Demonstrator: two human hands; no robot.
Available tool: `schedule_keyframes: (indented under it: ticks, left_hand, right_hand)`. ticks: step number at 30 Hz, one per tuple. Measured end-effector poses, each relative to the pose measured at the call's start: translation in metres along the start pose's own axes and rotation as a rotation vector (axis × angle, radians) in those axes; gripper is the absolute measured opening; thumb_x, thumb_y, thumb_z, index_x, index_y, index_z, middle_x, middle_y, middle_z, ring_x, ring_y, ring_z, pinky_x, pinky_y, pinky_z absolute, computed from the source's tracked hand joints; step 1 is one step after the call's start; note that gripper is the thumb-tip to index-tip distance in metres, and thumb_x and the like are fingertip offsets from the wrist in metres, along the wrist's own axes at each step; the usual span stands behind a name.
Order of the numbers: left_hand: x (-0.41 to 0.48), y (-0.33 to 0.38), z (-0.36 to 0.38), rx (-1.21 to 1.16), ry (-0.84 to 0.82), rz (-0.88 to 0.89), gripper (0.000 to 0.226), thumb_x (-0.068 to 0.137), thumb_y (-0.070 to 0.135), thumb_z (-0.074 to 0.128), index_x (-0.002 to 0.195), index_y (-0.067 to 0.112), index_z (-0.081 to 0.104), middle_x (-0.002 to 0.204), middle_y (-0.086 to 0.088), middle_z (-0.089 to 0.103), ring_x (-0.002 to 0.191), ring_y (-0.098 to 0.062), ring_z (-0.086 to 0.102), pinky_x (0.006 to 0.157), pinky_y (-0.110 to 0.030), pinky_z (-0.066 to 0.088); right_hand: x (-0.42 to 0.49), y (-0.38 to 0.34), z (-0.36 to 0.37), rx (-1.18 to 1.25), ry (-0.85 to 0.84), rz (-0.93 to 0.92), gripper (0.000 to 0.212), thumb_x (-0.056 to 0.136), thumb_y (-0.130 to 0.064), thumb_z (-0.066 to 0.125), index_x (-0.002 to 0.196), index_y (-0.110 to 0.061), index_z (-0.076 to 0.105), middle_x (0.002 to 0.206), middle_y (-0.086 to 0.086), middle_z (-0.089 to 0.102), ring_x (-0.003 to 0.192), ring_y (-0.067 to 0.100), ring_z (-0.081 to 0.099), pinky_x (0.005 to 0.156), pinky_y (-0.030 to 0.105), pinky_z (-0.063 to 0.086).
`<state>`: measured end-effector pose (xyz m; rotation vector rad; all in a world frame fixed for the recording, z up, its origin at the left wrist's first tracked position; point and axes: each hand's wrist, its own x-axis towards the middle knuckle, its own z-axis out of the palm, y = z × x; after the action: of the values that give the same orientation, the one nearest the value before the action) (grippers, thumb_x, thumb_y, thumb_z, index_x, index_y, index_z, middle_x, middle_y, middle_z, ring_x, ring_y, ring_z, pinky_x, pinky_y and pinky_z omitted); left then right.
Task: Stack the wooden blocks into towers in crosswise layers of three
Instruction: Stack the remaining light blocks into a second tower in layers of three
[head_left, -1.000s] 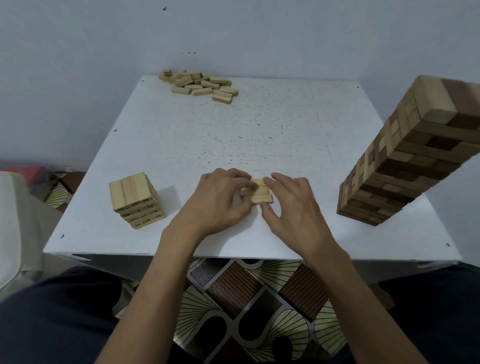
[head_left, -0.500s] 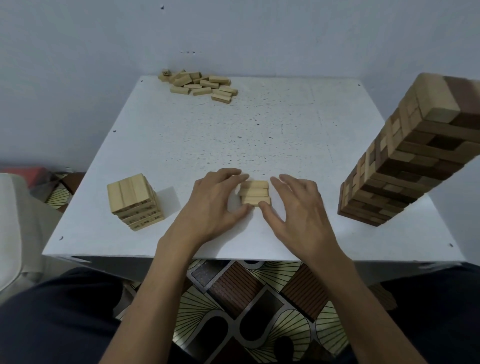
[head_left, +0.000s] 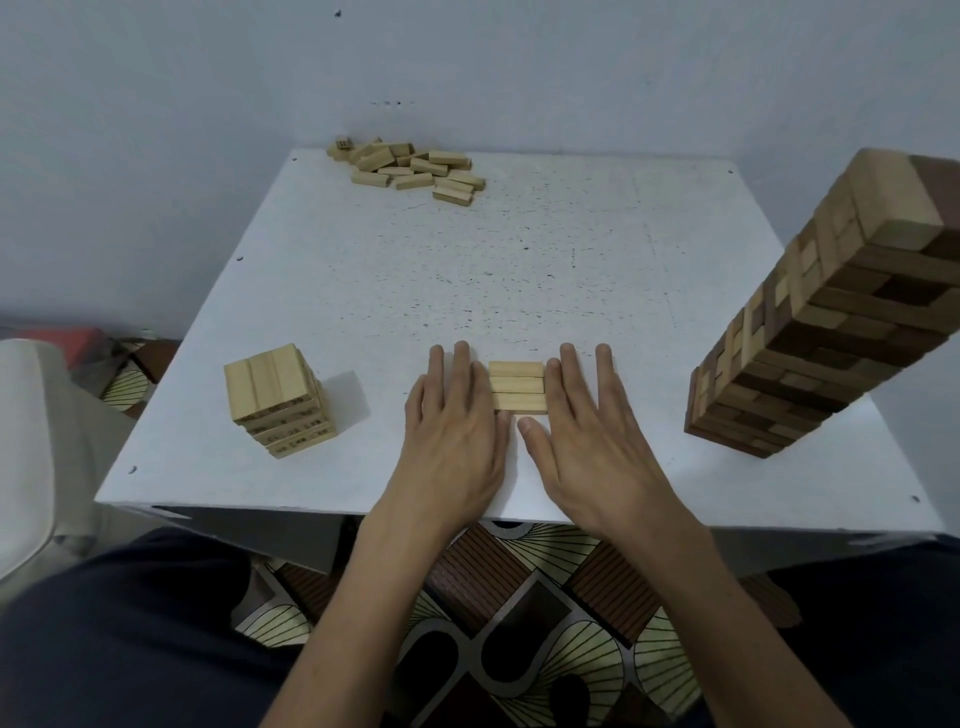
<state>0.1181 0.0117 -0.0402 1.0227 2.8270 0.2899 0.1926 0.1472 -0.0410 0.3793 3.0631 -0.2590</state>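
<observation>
A layer of three pale blocks (head_left: 518, 391) is lying side by side on the near middle of the white table (head_left: 519, 260), long sides running left to right, right between the person's hands. The left hand (head_left: 452, 431) is lying flat, its fingers (head_left: 460, 364) straight and touching the row's left ends. The right hand (head_left: 592, 436) is doing the same against the right ends, so both seem to be squaring the row rather than gripping anything. To my eye this is only the base of a new tower getting started. Off to the left a short tower (head_left: 278, 400) of pale blocks is standing several layers high, and at the right edge a tall tower (head_left: 831, 322) of mixed light and dark wood is looking finished. A loose pile (head_left: 410, 169) of pale blocks is waiting at the far edge, so plenty of crosswise layers are remaining to be laid.
</observation>
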Motion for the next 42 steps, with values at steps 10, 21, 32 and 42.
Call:
schedule_keyframes:
  ticks: [10,21,32,42]
  left_hand:
    - [0.003,-0.003,0.011,-0.017,0.124,0.047,0.069,0.096,0.031,0.005,0.151,-0.005,0.025,0.161,-0.024,0.016,0.15,-0.042,0.007,0.117,-0.045,0.007]
    - [0.003,-0.003,0.006,-0.039,0.079,0.016,0.054,0.106,0.021,0.022,0.156,0.002,0.012,0.165,-0.016,-0.001,0.152,-0.035,-0.009,0.121,-0.046,-0.002]
    - [0.011,-0.021,-0.006,-0.382,0.105,0.134,0.086,0.085,0.05,0.037,0.159,0.018,0.006,0.154,0.004,0.039,0.148,-0.019,0.023,0.12,-0.045,0.013]
    - [0.018,-0.028,0.0,-0.394,0.119,0.125,0.081,0.088,0.037,0.045,0.157,0.021,0.007,0.147,0.005,0.048,0.147,-0.021,0.026,0.119,-0.045,0.015]
  right_hand:
    - [0.001,0.0,0.002,-0.016,0.016,-0.004,0.084,0.088,-0.053,-0.015,0.156,-0.005,-0.005,0.165,0.012,-0.012,0.148,0.035,-0.024,0.117,0.039,-0.013]
    - [0.002,0.001,0.0,0.001,0.007,0.001,0.084,0.087,-0.051,-0.015,0.156,-0.006,-0.002,0.166,0.01,-0.008,0.148,0.037,-0.023,0.117,0.041,-0.013]
    - [0.01,0.008,-0.026,0.356,-0.032,-0.075,0.073,0.1,-0.02,0.042,0.158,-0.017,-0.001,0.163,-0.003,0.016,0.151,0.014,-0.016,0.121,0.031,0.008]
    - [0.013,0.01,-0.019,0.339,0.011,-0.084,0.066,0.101,-0.018,0.041,0.158,-0.016,0.008,0.158,0.0,0.031,0.151,0.019,-0.007,0.119,0.033,0.015]
